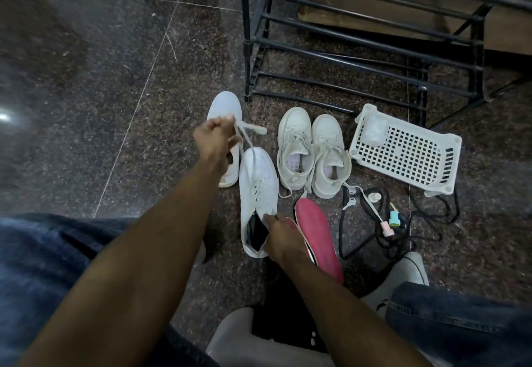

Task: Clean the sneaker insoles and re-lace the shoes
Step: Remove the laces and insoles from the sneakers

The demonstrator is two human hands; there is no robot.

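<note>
Left hand (214,136) raised, grip pinching white lace (244,133), right hand (280,237) gripping sneaker (257,182) heel

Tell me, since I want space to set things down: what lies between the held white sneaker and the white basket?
In the head view, a laced pair of off-white sneakers stands between the white sneaker and the white basket.
</note>
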